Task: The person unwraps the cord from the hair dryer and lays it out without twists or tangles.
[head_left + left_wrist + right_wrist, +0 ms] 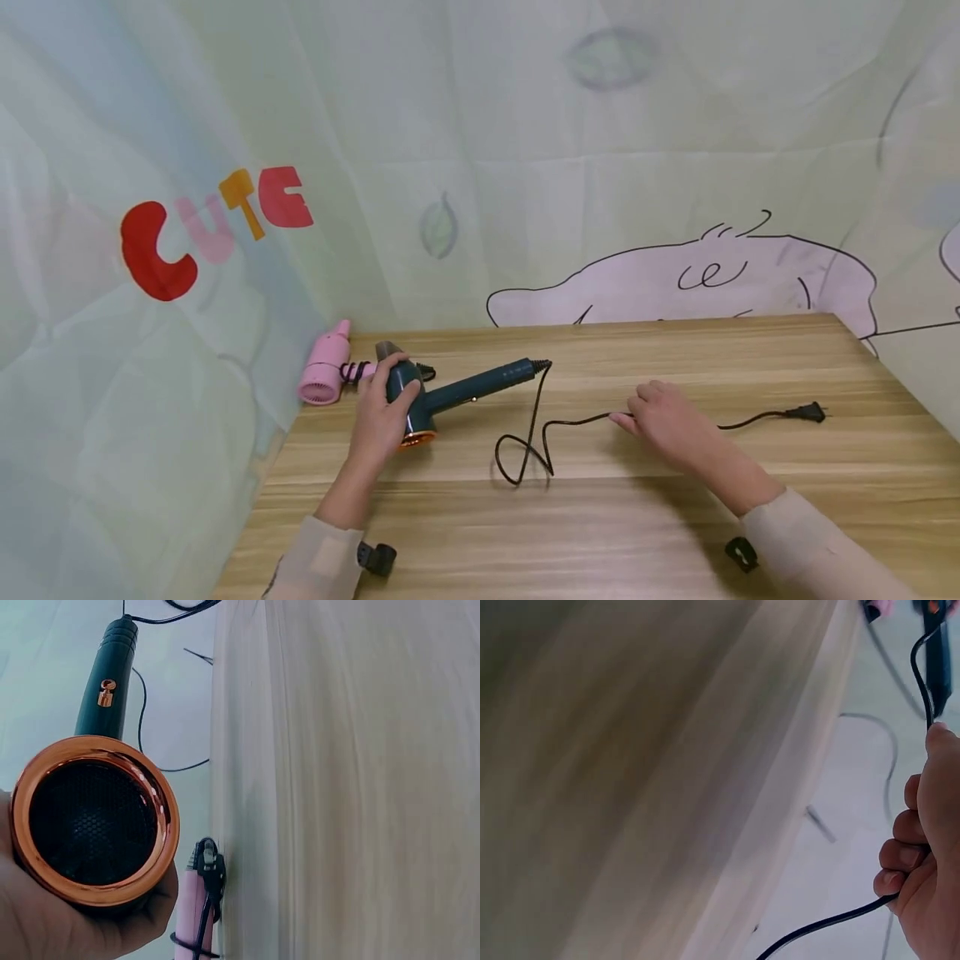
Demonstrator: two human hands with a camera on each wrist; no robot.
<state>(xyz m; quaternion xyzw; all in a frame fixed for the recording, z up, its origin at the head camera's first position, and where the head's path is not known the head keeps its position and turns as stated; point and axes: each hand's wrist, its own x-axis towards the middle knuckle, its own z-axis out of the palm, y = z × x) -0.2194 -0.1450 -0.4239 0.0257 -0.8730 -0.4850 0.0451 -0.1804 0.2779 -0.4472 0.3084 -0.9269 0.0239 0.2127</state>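
Note:
My left hand (381, 417) grips the head of a dark green hair dryer (480, 387), fingers over its top and thumb on the near side. The dryer's handle points right. In the left wrist view its copper-coloured rim (169, 825) surrounds a dark mesh intake. From the handle's end runs a black power cord (577, 422), looped once on the wood-grain table. My right hand (671, 427) holds this cord partway along, with curled fingers, as the right wrist view confirms. Beyond that hand, the cord leads right to a black plug (808, 412).
At the table's back left corner lies a pink hair dryer (326, 367), its black cord wound round the handle. A printed cloth (465, 125) hangs behind and to the left. The wooden tabletop (637, 533) extends toward me and to the right.

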